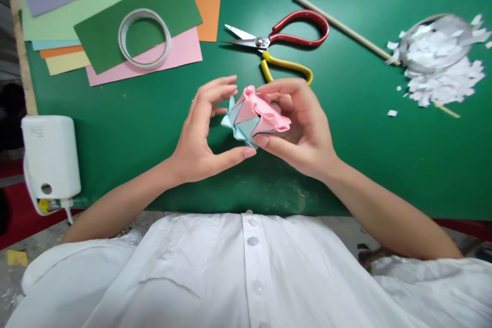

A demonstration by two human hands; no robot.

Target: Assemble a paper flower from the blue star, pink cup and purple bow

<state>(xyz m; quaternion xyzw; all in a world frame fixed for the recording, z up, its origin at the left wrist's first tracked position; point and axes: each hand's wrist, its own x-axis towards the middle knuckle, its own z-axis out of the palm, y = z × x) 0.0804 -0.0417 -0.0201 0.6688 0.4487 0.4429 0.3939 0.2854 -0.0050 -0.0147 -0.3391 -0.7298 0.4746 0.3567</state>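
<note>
- The folded-paper origami piece [253, 117], pink on the right and pale blue on the left, is at the centre of the frame, between the two hands and above the green tabletop [369, 164].
- The right hand [307, 130], right of centre, grips the origami piece by its pink side: the thumb presses near the lower edge, and the fingers curl around the upper right.
- The left hand [200, 130], left of centre, is curved and spread around the pale-blue end, thumb below and fingers above; whether its fingertips touch the paper cannot be told.
- Just above the right hand, in the upper middle, lie scissors [260, 42] with one red and one yellow handle, blades parted and pointing left.
- A roll of tape [122, 41] lies at upper left on dark green card [180, 2] and pink paper [184, 51].
- At upper right, a pale stick [342, 28] slants toward a heap of white paper scraps [442, 79] in and around a round dish [463, 28].
- A white charger-like device [52, 156] with a cable sits at the left edge.
</note>
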